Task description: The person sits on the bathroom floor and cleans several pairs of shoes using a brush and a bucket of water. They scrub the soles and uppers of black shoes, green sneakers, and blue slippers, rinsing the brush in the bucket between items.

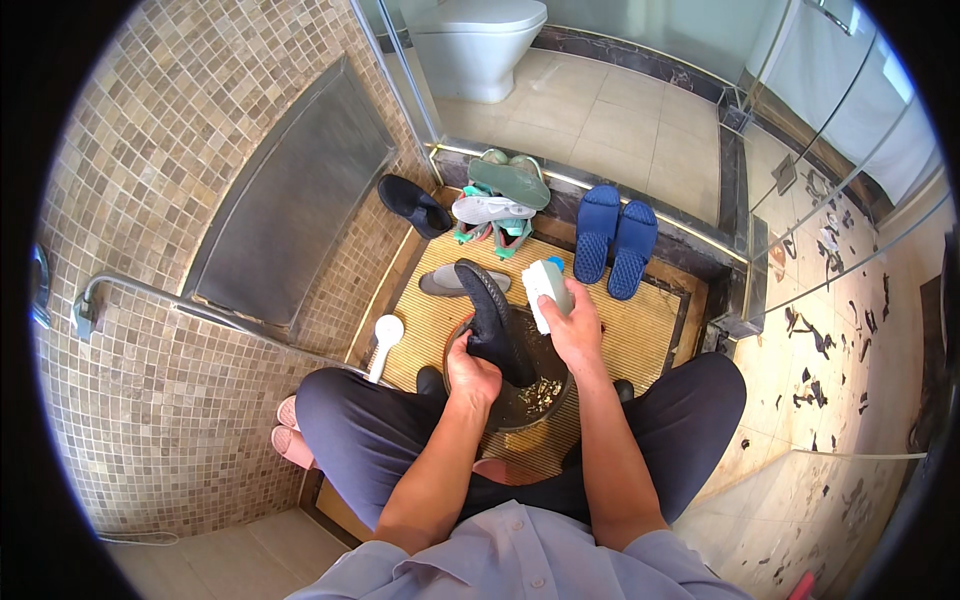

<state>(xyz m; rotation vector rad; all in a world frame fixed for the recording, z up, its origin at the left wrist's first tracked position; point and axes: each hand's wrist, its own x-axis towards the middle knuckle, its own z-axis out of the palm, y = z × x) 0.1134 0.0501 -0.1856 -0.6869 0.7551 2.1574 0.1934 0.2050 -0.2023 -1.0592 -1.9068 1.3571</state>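
Note:
My left hand [472, 374] grips a black slip-on shoe [490, 320], tilted with its toe end dipping into a dark round basin [455, 352]. Pale bits or suds show in the basin below the shoe. In my right hand [573, 322] is a blocky white scrub brush [546, 294], its fingers wrapped round it, just right of the shoe and apart from it. A small blue part shows at the brush's far end. Beyond the basin lies a grey shoe [440, 281], partly hidden by the black one.
A white shower head [388, 330] lies left of the basin. Stacked shoes [495, 209], another black shoe [414, 204] and blue slippers [615, 240] sit along the raised stone sill. Pink slippers [292, 443] are beside my left leg. Glass panels [850, 200] stand at right.

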